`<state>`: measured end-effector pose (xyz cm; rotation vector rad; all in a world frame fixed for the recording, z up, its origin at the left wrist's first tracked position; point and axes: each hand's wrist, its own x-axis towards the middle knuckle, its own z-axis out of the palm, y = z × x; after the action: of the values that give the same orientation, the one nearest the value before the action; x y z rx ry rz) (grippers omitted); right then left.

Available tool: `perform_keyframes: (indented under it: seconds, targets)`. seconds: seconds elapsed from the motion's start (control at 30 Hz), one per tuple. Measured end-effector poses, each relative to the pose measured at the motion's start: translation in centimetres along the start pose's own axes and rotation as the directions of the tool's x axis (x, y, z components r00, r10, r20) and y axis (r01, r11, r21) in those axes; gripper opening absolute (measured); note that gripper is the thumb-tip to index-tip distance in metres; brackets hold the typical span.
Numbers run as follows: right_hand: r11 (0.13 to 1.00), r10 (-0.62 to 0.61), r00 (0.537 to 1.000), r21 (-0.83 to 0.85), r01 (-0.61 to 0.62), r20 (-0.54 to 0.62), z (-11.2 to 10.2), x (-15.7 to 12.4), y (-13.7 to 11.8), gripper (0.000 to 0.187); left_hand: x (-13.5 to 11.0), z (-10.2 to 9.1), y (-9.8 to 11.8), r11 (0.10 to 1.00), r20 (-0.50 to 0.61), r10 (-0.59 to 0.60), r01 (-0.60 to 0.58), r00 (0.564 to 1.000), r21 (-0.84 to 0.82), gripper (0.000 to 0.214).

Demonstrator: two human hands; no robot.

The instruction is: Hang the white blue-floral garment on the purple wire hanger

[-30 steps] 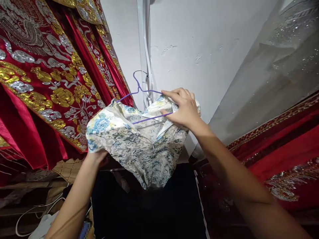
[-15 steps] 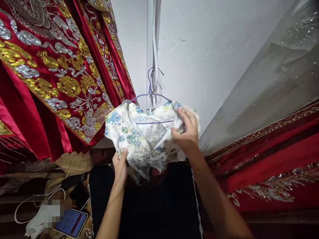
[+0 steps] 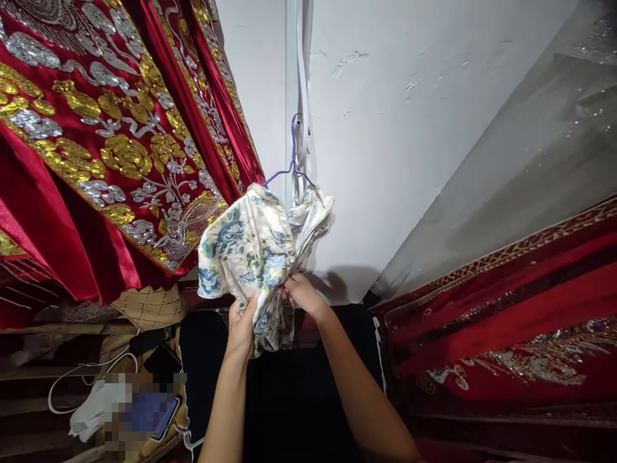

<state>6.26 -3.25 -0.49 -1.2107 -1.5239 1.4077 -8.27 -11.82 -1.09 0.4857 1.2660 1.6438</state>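
A white top with blue and green flowers (image 3: 250, 241) hangs on a purple wire hanger (image 3: 293, 151), turned so that one sleeve side faces me. The hanger's hook is up at a white strip on the wall. My left hand (image 3: 242, 325) grips the lower part of the top, thumb over the cloth. Just to its right, my right hand (image 3: 301, 294) has its fingers curled closed at the top's front edge. Its fingertips are partly hidden by the fabric. The lower hem bunches in folds between and below my hands.
Red cloth with gold and silver sequins (image 3: 128, 154) hangs at left. More red embroidered fabric (image 3: 520, 321) and sheer glittery material (image 3: 511, 173) fill the right. Below lies a black cloth (image 3: 299, 405). A white cable (image 3: 53, 399) and partly blurred items sit at lower left.
The top has swung from facing me to sideways on its hanger. My right hand has moved down and left from its shoulder to its front edge; my left hand still holds the cloth.
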Motion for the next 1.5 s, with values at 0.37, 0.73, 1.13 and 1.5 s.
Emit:
perform_keyframes:
  seconds: [0.37,0.73,1.13,1.5]
  targets:
    - [0.976,0.075,0.991,0.212,-0.050,-0.110,0.5,-5.9,1.6,0.051,-1.5,1.4,-3.5,0.572,0.074,0.734,-0.673,0.676,0.469,0.017]
    - [0.993,-0.072,0.991,0.090,0.082,-0.109,-0.8,-7.2,0.0,0.029,-1.2,4.5,-6.0,0.774,0.481,0.375,-0.554,0.792,0.307,0.032]
    - [0.967,-0.142,0.955,0.170,0.190,-0.260,-5.4,-1.8,-9.6,0.021,-0.4,6.0,-7.9,0.686,0.541,0.436,-0.655,0.719,0.317,0.017]
    - [0.870,-0.390,0.875,0.196,0.452,-0.286,-4.0,0.2,-16.1,0.020,0.6,7.5,-2.6,0.748,0.565,0.421,-0.624,0.710,0.227,0.016]
